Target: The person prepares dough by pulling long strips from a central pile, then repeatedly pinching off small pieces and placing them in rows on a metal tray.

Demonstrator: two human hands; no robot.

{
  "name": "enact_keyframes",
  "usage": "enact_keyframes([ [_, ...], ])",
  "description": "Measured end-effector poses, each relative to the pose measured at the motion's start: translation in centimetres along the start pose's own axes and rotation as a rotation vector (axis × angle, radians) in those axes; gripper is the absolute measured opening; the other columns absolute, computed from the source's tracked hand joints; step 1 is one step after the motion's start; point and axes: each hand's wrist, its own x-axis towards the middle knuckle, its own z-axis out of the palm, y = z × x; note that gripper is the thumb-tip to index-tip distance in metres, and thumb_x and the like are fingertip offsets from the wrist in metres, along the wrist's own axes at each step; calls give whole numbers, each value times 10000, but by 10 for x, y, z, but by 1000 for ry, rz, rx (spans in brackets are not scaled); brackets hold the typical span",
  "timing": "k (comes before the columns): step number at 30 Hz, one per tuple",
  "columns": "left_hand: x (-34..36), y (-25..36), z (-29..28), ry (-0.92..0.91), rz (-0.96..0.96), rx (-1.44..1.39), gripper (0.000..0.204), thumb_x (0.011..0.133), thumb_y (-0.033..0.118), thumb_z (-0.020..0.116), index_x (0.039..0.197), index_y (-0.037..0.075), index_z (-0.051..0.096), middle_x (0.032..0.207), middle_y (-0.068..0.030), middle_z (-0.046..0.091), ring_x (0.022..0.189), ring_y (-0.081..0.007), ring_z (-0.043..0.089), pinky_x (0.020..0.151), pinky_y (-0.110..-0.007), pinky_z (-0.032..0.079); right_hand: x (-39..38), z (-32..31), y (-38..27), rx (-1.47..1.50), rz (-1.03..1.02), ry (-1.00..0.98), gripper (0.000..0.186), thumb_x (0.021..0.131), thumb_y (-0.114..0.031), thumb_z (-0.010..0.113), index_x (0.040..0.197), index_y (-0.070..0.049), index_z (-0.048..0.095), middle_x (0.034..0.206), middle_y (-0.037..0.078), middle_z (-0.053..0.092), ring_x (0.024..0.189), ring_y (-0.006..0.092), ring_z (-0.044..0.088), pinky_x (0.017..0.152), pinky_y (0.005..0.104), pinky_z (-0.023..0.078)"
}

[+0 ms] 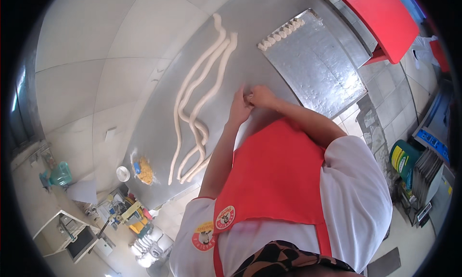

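Note:
My left hand and my right hand meet over the steel table, close to my apron. Their fingers are closed around a small piece of dough, most of it hidden by the fingers. Left of my hands, several long pale dough ropes stretch across the table, some crossing near their lower ends. To the right lies a metal baking tray. A row of small shaped dough pieces runs along its far left edge.
Yellow crumbly filling with a blue scraper sits at the table's left end, beside a small white bowl. A tiled wall borders the table on the left. A red table stands at the far right.

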Motion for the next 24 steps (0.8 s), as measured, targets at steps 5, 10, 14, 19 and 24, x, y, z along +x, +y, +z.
enact_keyframes([
  [5, 16, 3, 4, -34, 42, 304, 265, 873, 179, 655, 1066, -1, 672, 977, -210, 711, 954, -418, 673, 800, -490, 522, 10, 1, -7, 46, -172, 289, 449, 982, -384, 430, 933, -20, 688, 970, 242, 681, 902, 453, 637, 815, 528, 490],
  [10, 28, 9, -1, -172, -334, 35, 245, 908, 212, 641, 809, -12, 640, 690, -145, 650, 674, -293, 664, 635, -428, 505, -3, -41, -30, -119, -97, 66, 413, 969, -363, 462, 1022, -18, 683, 1037, 257, 673, 954, 452, 629, 860, 516, 491],
  [14, 29, -55, -36, -98, -735, -629, 383, 852, 385, 756, 759, 60, 575, 653, -56, 583, 497, -146, 539, 480, -326, 444, -47, -77, -39, 98, -180, 131, 481, 946, -422, 522, 1136, -4, 666, 1094, 229, 688, 1024, 410, 651, 913, 497, 500],
  [19, 24, -22, -59, 18, -632, -273, 442, 775, 466, 816, 777, 88, 586, 658, -28, 563, 561, -147, 531, 565, -296, 459, 34, -248, 209, 342, -64, 908, 452, 997, -381, 445, 1215, -45, 655, 1109, 174, 682, 1107, 337, 618, 931, 440, 490],
  [24, 6, -52, -56, 147, -398, 86, 423, 766, 413, 818, 871, 51, 625, 743, -63, 581, 660, -185, 556, 668, -327, 492, 63, -274, 195, -165, 225, 953, 413, 946, -372, 564, 1136, -24, 679, 1111, 194, 687, 1056, 339, 651, 902, 457, 496],
])
